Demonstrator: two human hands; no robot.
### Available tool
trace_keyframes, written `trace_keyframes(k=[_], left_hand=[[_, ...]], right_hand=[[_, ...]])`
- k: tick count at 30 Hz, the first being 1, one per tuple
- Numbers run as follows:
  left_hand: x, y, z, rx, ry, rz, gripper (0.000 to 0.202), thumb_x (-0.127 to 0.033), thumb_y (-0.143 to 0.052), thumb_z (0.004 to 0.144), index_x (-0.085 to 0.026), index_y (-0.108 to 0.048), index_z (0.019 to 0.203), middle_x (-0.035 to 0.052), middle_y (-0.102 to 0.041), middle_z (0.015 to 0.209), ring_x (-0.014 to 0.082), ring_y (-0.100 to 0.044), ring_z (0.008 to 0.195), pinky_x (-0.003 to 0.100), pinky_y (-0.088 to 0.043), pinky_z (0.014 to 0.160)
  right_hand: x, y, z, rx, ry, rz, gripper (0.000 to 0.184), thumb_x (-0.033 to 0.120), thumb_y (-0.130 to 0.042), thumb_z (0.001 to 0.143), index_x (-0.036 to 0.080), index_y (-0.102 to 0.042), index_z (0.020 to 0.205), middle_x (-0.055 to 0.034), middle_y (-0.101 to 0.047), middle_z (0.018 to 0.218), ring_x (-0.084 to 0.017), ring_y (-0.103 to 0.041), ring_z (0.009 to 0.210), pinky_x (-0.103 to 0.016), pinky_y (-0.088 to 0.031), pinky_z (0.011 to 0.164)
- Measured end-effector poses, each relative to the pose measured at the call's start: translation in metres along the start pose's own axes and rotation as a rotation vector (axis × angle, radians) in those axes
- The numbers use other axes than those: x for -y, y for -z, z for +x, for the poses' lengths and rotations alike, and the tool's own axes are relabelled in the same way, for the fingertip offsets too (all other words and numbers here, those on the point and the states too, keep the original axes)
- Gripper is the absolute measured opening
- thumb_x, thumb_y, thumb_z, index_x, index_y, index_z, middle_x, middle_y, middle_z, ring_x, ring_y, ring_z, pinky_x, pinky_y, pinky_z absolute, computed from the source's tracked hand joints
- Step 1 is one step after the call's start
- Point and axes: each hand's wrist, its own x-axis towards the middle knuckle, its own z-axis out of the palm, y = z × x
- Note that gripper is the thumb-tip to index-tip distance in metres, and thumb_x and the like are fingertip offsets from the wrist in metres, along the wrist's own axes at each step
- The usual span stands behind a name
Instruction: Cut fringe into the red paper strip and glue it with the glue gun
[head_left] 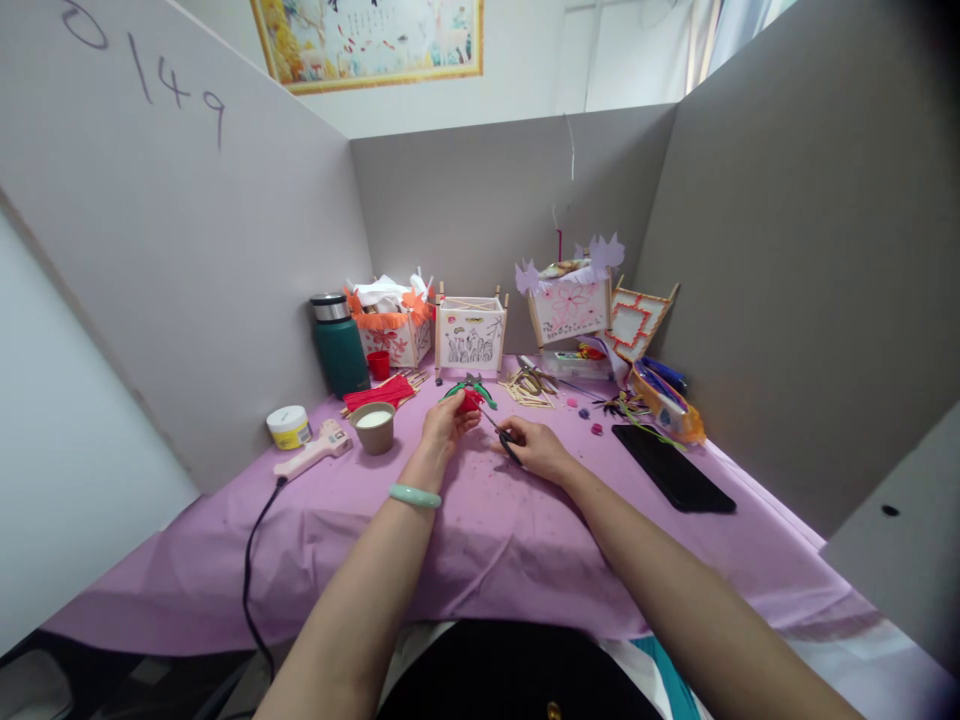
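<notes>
My left hand (448, 421) is closed around a small red piece (470, 400), pinched at the fingertips just in front of green-handled pliers (471, 386). A pale green bangle (414, 495) sits on that wrist. My right hand (531, 446) rests on the purple table cover (480, 540) and is closed on black-handled scissors (507, 441), whose thin blades reach toward the red piece. Both hands are close together at the middle of the table.
A glue gun (313, 450) with a black cord, a paper cup (373, 427), a small yellow tub (289, 427) and a green flask (337, 345) stand left. Paper lanterns (470, 335) line the back. A black phone (672, 467) and a bag of supplies (666, 405) lie right. Grey partitions enclose the table.
</notes>
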Motion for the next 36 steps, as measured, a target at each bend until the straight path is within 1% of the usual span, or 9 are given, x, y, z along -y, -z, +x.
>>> trace_keyframes(k=[5, 14, 20, 26, 32, 36], left_hand=[[0.0005, -0.0001, -0.0010, 0.015, -0.016, 0.025, 0.014, -0.025, -0.066, 0.078, -0.011, -0.061, 0.079, 0.0051, -0.065, 0.060, 0.0132, -0.062, 0.047, 0.024, -0.051, 0.052], [0.0040, 0.0027, 0.0021, 0.067, -0.026, 0.069, 0.021, -0.029, -0.070, 0.073, -0.012, -0.062, 0.079, 0.0055, -0.065, 0.059, 0.0143, -0.063, 0.049, 0.025, -0.051, 0.054], [0.0037, 0.0026, 0.0016, 0.060, -0.035, 0.075, 0.016, -0.026, -0.067, 0.076, -0.012, -0.061, 0.079, 0.0055, -0.065, 0.060, 0.0143, -0.062, 0.050, 0.026, -0.051, 0.055], [0.0037, 0.0027, 0.0017, 0.064, -0.027, 0.080, 0.021, -0.030, -0.070, 0.074, -0.011, -0.063, 0.081, 0.0068, -0.065, 0.061, 0.0146, -0.062, 0.049, 0.026, -0.051, 0.054], [0.0038, 0.0024, 0.0016, 0.063, -0.029, 0.081, 0.014, -0.025, -0.063, 0.079, -0.011, -0.063, 0.080, 0.0070, -0.065, 0.060, 0.0148, -0.062, 0.049, 0.027, -0.051, 0.054], [0.0028, 0.0016, -0.0004, 0.066, -0.030, 0.088, 0.015, -0.025, -0.064, 0.079, -0.010, -0.063, 0.079, 0.0070, -0.066, 0.060, 0.0143, -0.062, 0.047, 0.026, -0.051, 0.053]], right_hand=[[0.0004, -0.0003, 0.0002, -0.005, 0.007, 0.015, 0.033, 0.045, -0.066, 0.073, 0.019, -0.065, 0.093, 0.0034, -0.056, 0.062, -0.011, -0.048, 0.057, -0.021, -0.033, 0.054], [-0.0015, -0.0005, 0.0000, -0.007, 0.002, 0.018, 0.033, 0.046, -0.065, 0.074, 0.019, -0.065, 0.093, 0.0034, -0.056, 0.061, -0.011, -0.048, 0.056, -0.021, -0.033, 0.053], [-0.0009, 0.0008, -0.0002, -0.004, -0.004, -0.010, 0.033, 0.046, -0.065, 0.074, 0.019, -0.065, 0.093, 0.0035, -0.055, 0.061, -0.011, -0.048, 0.056, -0.021, -0.032, 0.054], [-0.0017, 0.0001, 0.0005, -0.010, 0.009, -0.013, 0.032, 0.046, -0.065, 0.074, 0.019, -0.065, 0.092, 0.0035, -0.056, 0.061, -0.011, -0.048, 0.056, -0.021, -0.032, 0.053], [-0.0024, 0.0009, 0.0000, -0.011, 0.014, -0.017, 0.031, 0.046, -0.065, 0.074, 0.020, -0.065, 0.091, 0.0034, -0.056, 0.061, -0.011, -0.048, 0.056, -0.021, -0.032, 0.054], [-0.0035, 0.0006, 0.0003, -0.009, 0.002, -0.035, 0.031, 0.045, -0.067, 0.073, 0.020, -0.065, 0.091, 0.0033, -0.056, 0.061, -0.011, -0.048, 0.056, -0.021, -0.032, 0.054]])
